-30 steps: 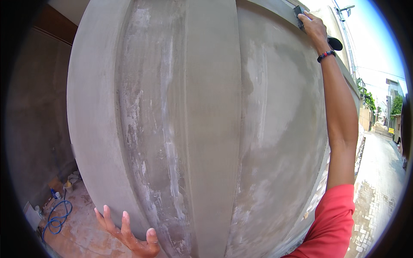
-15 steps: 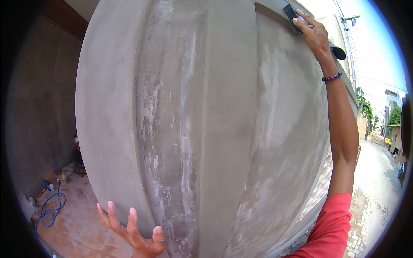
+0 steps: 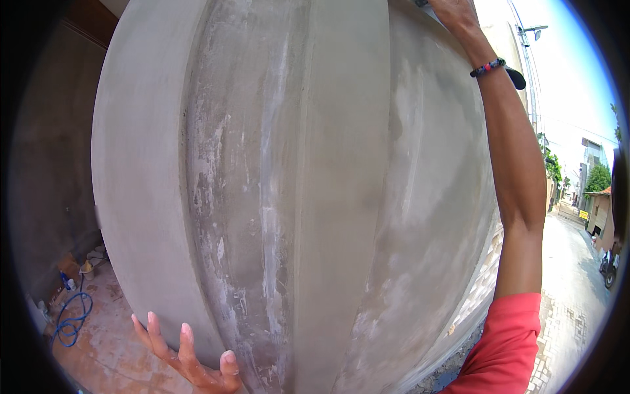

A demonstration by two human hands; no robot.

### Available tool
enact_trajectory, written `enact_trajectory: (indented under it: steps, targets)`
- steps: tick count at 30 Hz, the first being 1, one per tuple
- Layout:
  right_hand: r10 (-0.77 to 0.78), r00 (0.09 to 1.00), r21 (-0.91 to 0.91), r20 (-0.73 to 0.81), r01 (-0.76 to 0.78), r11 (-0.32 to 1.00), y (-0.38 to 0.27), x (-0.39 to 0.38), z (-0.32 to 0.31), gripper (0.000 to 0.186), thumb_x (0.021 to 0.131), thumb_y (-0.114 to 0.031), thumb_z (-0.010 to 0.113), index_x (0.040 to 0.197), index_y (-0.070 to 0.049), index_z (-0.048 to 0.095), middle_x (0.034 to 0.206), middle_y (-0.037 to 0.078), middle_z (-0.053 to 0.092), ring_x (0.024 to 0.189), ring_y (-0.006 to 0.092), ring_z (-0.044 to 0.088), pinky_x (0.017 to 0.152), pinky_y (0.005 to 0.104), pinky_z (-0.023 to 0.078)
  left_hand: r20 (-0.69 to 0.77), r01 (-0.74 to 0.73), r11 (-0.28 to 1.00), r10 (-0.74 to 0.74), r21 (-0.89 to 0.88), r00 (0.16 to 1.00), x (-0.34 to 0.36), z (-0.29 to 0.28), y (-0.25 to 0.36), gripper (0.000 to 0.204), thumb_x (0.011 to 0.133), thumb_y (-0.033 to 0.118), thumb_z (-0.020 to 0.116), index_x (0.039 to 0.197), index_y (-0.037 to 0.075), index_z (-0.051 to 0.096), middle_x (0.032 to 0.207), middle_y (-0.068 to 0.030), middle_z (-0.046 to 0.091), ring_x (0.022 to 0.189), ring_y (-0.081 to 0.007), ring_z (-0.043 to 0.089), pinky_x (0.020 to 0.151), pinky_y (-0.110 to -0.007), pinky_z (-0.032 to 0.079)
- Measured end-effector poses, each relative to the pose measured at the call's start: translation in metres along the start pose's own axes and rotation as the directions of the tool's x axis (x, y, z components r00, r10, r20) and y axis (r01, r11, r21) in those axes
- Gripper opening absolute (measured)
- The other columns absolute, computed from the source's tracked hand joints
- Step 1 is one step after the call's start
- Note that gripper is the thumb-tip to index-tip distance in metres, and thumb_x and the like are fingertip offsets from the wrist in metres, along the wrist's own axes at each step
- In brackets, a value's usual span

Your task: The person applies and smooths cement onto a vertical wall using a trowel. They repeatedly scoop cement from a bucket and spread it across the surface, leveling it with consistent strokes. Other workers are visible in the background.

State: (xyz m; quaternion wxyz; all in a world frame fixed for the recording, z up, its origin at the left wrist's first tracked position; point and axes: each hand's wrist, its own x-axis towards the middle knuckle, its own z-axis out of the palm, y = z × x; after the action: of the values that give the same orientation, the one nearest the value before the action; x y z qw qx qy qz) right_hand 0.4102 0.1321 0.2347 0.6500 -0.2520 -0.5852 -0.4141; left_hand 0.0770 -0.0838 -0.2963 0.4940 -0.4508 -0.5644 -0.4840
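Observation:
My right hand [image 3: 457,14] reaches up to the top edge of the view, partly cut off. Its fingers grip a dark sanding block [image 3: 420,2], of which only a sliver shows. The block is at the upper part of a recessed panel [image 3: 433,151] in the grey plastered wall [image 3: 344,164]. A beaded bracelet [image 3: 487,67] circles my right wrist. Low on the left, my left hand [image 3: 197,368] is open with its fingers spread and nothing in it. It lies in front of the wall's rounded pillar [image 3: 141,164]; whether it touches is unclear.
A groove with whitish patches [image 3: 243,197] runs down the wall. At lower left, a coiled blue hose [image 3: 73,322] and several small items lie on a dusty reddish floor [image 3: 111,328]. A dark rounded thing [image 3: 516,79] juts out beyond my right wrist. A paved lane [image 3: 564,262] stretches away on the right.
My right hand has moved up and slightly left with the sanding block, nearly out of view. The wall has shifted left in the view. My left hand stays spread, a little lower and further left.

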Motion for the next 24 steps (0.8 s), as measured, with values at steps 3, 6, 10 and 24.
enact_trajectory:
  steps: [3, 6, 10, 24]
  targets:
    - [0.012, 0.997, 0.245, -0.074, 0.007, 0.969, 0.011, 0.004, -0.010, 0.042, 0.093, -0.038, 0.062, 0.116, -0.004, 0.069, 0.102, 0.017, 0.073, 0.094, 0.0272, 0.069, 0.086, 0.0388, 0.052, -0.019, -0.036, 0.999, 0.036, -0.006, 0.999, 0.002, 0.000, -0.006, 0.062, 0.098, 0.050, 0.048, 0.145, 0.010, 0.042, 0.154, -0.0313, 0.030, 0.144, -0.0549, 0.023, 0.112, -0.072, 0.019]
    - [0.029, 0.995, 0.112, -0.092, -0.018, 0.994, 0.096, 0.000, -0.005, 0.056, 0.089, -0.053, 0.069, 0.131, -0.016, 0.070, 0.103, 0.011, 0.075, 0.093, 0.0209, 0.071, 0.086, 0.0329, 0.054, 0.039, -0.089, 0.996, 0.088, 0.010, 0.995, 0.011, -0.001, -0.006, 0.064, 0.097, 0.048, 0.052, 0.149, 0.012, 0.040, 0.154, -0.0295, 0.032, 0.145, -0.0533, 0.023, 0.114, -0.070, 0.020]
    - [-0.177, 0.983, 0.090, -0.048, 0.181, 0.979, -0.025, -0.008, 0.003, 0.052, 0.088, -0.052, 0.070, 0.130, -0.021, 0.071, 0.105, 0.012, 0.075, 0.102, 0.0242, 0.070, 0.088, 0.0340, 0.054, 0.027, -0.080, 0.996, 0.079, 0.035, 0.997, 0.009, -0.009, -0.004, 0.063, 0.096, 0.047, 0.052, 0.148, 0.012, 0.040, 0.154, -0.0298, 0.032, 0.145, -0.0536, 0.022, 0.113, -0.070, 0.020]
    - [0.087, 0.996, 0.033, -0.004, -0.087, 0.996, 0.017, 0.021, -0.001, 0.056, 0.089, -0.051, 0.069, 0.134, -0.018, 0.067, 0.121, 0.011, 0.072, 0.115, 0.0236, 0.066, 0.101, 0.0369, 0.049, -0.076, -0.121, 0.991, 0.117, -0.059, 0.990, 0.016, 0.003, -0.005, 0.068, 0.095, 0.047, 0.056, 0.154, 0.017, 0.038, 0.158, -0.0243, 0.033, 0.149, -0.0492, 0.018, 0.117, -0.069, 0.020]
